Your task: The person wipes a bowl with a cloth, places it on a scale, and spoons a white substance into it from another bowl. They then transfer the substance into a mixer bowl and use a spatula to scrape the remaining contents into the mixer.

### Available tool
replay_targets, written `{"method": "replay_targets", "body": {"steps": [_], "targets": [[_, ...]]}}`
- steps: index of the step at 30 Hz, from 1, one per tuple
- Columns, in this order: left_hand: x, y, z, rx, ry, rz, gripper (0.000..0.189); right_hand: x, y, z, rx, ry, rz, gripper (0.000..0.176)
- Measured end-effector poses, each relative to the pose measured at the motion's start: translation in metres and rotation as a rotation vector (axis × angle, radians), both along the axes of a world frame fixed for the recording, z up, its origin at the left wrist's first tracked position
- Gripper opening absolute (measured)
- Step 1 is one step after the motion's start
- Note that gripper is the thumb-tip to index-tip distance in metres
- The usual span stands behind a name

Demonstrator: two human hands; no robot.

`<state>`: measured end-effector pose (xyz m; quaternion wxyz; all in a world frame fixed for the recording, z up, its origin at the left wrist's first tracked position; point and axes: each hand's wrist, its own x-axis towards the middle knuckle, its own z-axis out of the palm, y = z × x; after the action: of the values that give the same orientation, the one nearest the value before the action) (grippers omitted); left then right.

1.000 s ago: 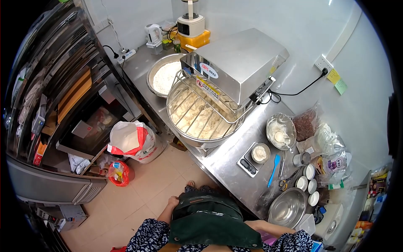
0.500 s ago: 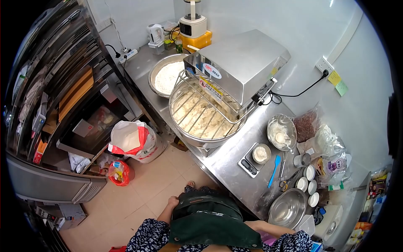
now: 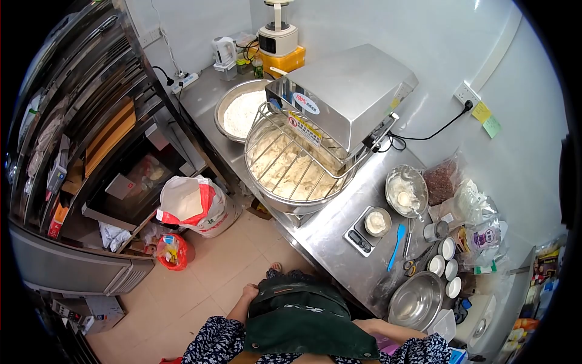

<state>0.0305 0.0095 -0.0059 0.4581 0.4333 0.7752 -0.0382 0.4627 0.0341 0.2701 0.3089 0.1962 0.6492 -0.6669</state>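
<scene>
My left hand (image 3: 250, 292) rests at the left side of the dark green apron (image 3: 303, 327), its fingers small and partly turned away. My right hand is mostly hidden behind the apron's right side; only the wrist and forearm show. Neither hand touches the steel mixer (image 3: 345, 91), which stands on the counter ahead. Under its wire guard (image 3: 303, 173), pale, lumpy dough (image 3: 282, 161) fills the mixer bowl. Beside it on the left is a wide bowl of white flour (image 3: 242, 114).
Right on the steel counter (image 3: 330, 242) are a scale (image 3: 357, 238) with a small bowl, a blue spatula (image 3: 396, 247), scissors, white cups and an empty metal bowl (image 3: 416, 299). An open flour sack (image 3: 203, 203) and red bin (image 3: 176, 252) stand on the floor. Racks (image 3: 79, 109) line the left.
The dough in the mixer bowl has shifted its shape and position a little. My arms stay where they were.
</scene>
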Motion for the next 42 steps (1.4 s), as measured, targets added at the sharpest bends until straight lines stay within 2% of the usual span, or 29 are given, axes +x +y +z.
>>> {"method": "replay_targets", "body": {"steps": [6, 9, 15, 21, 26, 29, 30, 33, 35, 36, 37, 38, 40, 42], "targets": [[0.0, 0.0, 0.001, -0.001, 0.014, -0.009, 0.033, -0.001, -0.001, 0.006, 0.045, 0.044, -0.067, 0.052], [-0.001, 0.0, 0.002, -0.006, 0.01, -0.008, 0.033, -0.004, 0.002, 0.015, 0.079, 0.049, -0.038, 0.045], [0.0, 0.0, 0.004, -0.011, 0.02, -0.018, 0.033, -0.016, 0.016, 0.043, 0.063, 0.046, 0.014, 0.043], [-0.001, 0.001, 0.001, -0.01, 0.023, -0.029, 0.033, -0.005, 0.006, 0.019, 0.112, 0.158, -0.018, 0.044], [-0.001, 0.001, -0.001, 0.004, 0.024, -0.05, 0.031, -0.006, 0.009, 0.019, 0.066, 0.106, 0.016, 0.051], [-0.002, 0.008, -0.004, 0.182, 0.01, 0.127, 0.028, -0.01, 0.015, 0.022, 0.027, 0.055, 0.072, 0.056], [-0.003, 0.018, -0.006, 0.235, -0.072, 0.248, 0.027, -0.01, 0.016, 0.022, 0.019, 0.043, 0.085, 0.057], [-0.009, 0.061, 0.002, 0.443, -0.206, 0.497, 0.027, 0.006, 0.0, 0.007, 0.136, 0.092, -0.068, 0.043], [-0.009, 0.096, 0.04, 0.541, -0.368, 0.593, 0.024, 0.0, 0.028, 0.003, 0.221, 0.066, 0.208, 0.031], [-0.011, 0.109, 0.055, 0.579, -0.404, 0.572, 0.022, -0.003, 0.048, 0.008, 0.262, 0.049, 0.342, 0.026], [-0.011, 0.121, 0.065, 0.616, -0.442, 0.549, 0.02, -0.007, 0.075, 0.037, 0.449, 0.11, 0.17, 0.014], [-0.011, 0.13, 0.077, 0.654, -0.481, 0.525, 0.018, -0.009, 0.102, 0.049, 0.504, 0.041, 0.047, 0.015], [0.001, 0.141, 0.115, 0.605, -0.472, 0.529, 0.017, -0.048, 0.151, 0.111, 1.056, -0.02, 0.04, 0.01], [0.017, 0.143, 0.13, 0.579, -0.515, 0.545, 0.017, -0.088, 0.189, 0.144, 1.405, 0.35, -0.22, 0.007]]}}
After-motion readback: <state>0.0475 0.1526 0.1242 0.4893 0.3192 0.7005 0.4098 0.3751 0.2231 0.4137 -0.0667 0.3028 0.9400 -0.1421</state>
